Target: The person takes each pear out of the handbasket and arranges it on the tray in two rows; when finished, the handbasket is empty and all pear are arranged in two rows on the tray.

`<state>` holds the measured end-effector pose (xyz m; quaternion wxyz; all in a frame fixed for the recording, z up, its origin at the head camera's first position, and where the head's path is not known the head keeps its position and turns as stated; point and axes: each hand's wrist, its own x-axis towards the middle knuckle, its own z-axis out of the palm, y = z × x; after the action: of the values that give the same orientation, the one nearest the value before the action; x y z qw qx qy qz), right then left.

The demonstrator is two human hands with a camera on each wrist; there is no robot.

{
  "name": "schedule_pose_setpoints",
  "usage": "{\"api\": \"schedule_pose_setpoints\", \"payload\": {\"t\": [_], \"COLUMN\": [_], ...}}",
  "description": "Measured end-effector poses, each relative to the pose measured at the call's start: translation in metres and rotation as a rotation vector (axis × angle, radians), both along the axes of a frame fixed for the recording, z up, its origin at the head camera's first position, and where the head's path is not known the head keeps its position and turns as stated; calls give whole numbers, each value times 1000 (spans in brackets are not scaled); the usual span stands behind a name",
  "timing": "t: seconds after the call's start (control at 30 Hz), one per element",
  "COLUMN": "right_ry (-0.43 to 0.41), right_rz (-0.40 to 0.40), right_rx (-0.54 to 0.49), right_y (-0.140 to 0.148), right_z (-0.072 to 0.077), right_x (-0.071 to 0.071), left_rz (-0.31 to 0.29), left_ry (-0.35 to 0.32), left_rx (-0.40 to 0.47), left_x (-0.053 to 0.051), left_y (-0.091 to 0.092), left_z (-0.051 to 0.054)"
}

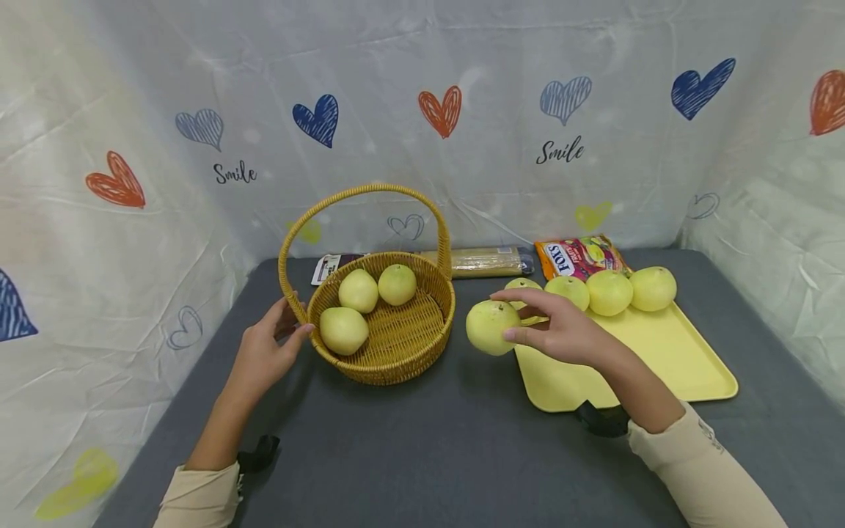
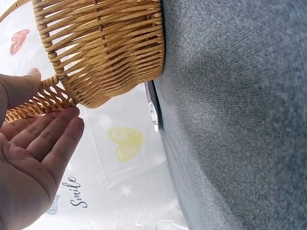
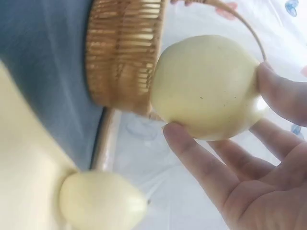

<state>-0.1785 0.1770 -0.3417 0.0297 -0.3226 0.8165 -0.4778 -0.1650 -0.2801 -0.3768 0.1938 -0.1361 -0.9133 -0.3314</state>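
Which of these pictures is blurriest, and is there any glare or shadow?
Right wrist: haziest, with the basket weave smeared and a small bright glint on the held fruit near the right hand's thumb; left wrist: basket weave much crisper; head: fairly even light, only faint, soft shadow on the table beside the basket.

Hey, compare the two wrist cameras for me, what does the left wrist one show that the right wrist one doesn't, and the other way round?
Only the left wrist view shows the left hand, thumb and fingers on either side of the basket handle, and the "Smile" lettering. Only the right wrist view shows the right hand holding a pale fruit, with another fruit at the yellow tray's edge. Both share the wicker basket, grey tabletop and white backdrop with hearts.
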Motion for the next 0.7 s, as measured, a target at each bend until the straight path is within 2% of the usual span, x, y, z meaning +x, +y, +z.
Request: {"api": "schedule_pose_setpoints", "payload": {"t": [0.4,0.7], "right_ry": [7,-45], "right_rz": [-91,-141], "right_rx": [80,99], "right_y": [29,39], "right_z": [-10,-16], "right_x": [-5,-12], "left_rz": [5,14], "left_ry": [3,-9], "left_rx": [-8,-14], "left_x": [-1,-1], "left_y": [-1,-1], "left_z": [-1,-1]}}
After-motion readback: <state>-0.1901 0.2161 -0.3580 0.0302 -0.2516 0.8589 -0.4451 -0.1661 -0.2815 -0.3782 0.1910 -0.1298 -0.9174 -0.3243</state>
